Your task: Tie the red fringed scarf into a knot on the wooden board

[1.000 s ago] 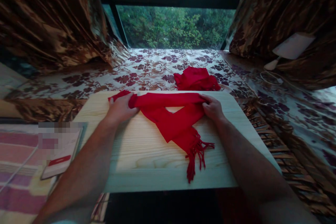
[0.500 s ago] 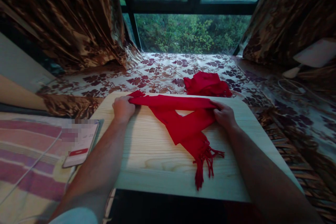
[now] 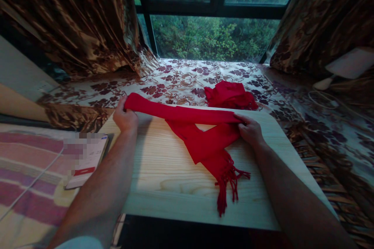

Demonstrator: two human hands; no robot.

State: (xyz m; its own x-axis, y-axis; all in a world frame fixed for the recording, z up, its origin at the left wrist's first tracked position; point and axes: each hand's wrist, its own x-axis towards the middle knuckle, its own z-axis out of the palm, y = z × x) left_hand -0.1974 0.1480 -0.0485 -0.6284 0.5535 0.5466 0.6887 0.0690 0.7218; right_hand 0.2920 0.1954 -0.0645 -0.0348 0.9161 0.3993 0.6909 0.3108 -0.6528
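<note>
A red scarf (image 3: 201,140) with a knotted fringe lies folded in a rough triangle on a pale wooden table (image 3: 163,194). Its upper strip stretches across the far edge between both hands. My left hand (image 3: 125,116) is closed around the strip's left end, lifted slightly above the table's far left corner. At the right fold, my right hand (image 3: 250,130) pinches the scarf, fingers closed. The fringed end hangs toward the near side of the table, and bare wood shows through a small gap between the layers.
Behind the table, a second crumpled red fabric piece with fringe (image 3: 229,94) sits on the floral-covered window ledge (image 3: 175,74). A phone-like device (image 3: 87,163) rests on the striped bedding (image 3: 26,186) at left. A white lamp (image 3: 350,64) and its cable stand at right.
My left hand has moved left and slightly up, drawing out the strip's left end, where loose fringe showed before. My right hand stays almost in place.
</note>
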